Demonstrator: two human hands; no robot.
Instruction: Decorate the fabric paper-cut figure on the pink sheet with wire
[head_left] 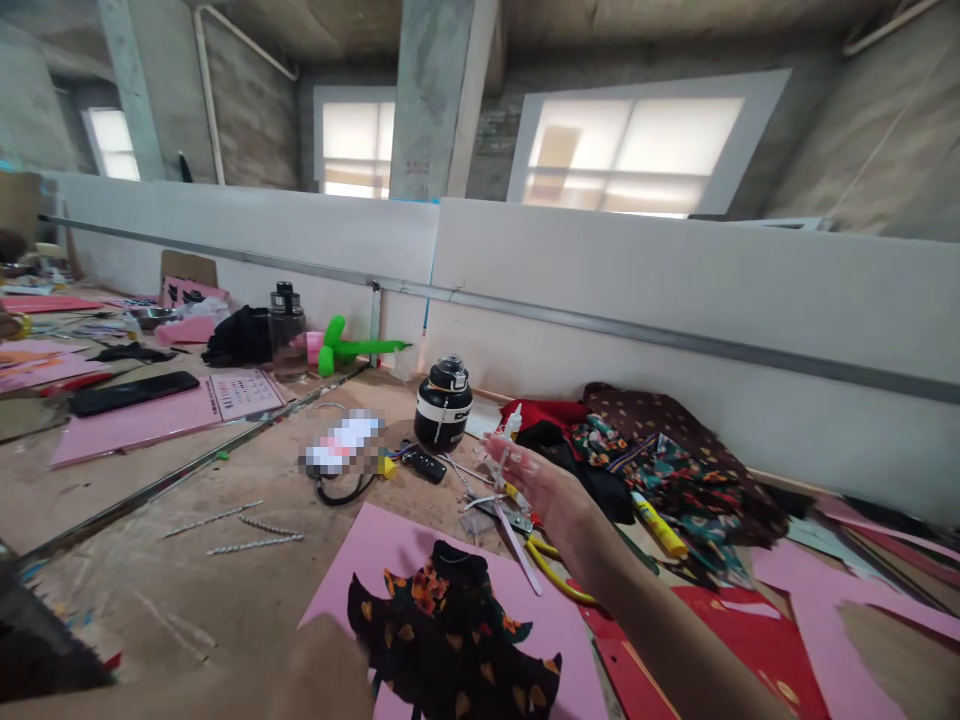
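Note:
My right hand reaches over a cluster of small tools, its fingers stretched toward the upper left. A white-nozzled glue bottle stands at the fingers, partly hidden by them; whether they touch it is unclear. At the lower edge, my left hand is smeared by motion beside a dark patterned fabric cutout, and its fingers do not show clearly. That layered, pointed-edge cutout lies on a pink sheet. Yellow-handled scissors lie partly under my right forearm.
Twisted silvery cords lie left of the pink sheet. Behind are a black flask, a phone with a blurred screen and a key fob. At right are folded fabrics, a yellow glue bottle and red paper.

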